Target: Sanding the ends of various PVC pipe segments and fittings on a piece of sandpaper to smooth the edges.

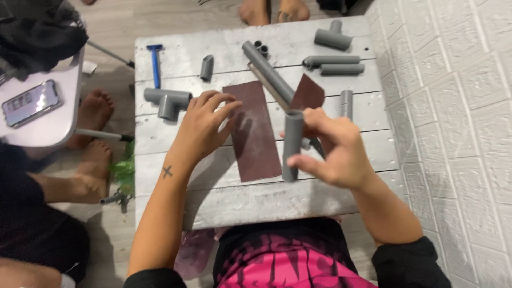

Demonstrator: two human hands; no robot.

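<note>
My right hand point(333, 146) grips a short grey pipe piece point(292, 140), held nearly upright over the right edge of a dark brown sandpaper sheet point(256, 133). Resting on the left edge of that sheet is my left hand point(205, 122), fingers spread and pressing it onto the grey wooden table point(234, 197). A longer grey pipe point(266, 69) lies diagonally behind the sheet, beside a second brown sandpaper piece point(308, 92).
A grey tee fitting point(166, 100), a blue-handled tool point(155, 64), a small pipe stub point(206, 68) and several more pipe pieces point(333, 64) lie on the table. Another person's bare feet point(90, 138) and a phone point(31, 102) on a lap desk are at left. A white brick-pattern wall point(453, 106) stands at right.
</note>
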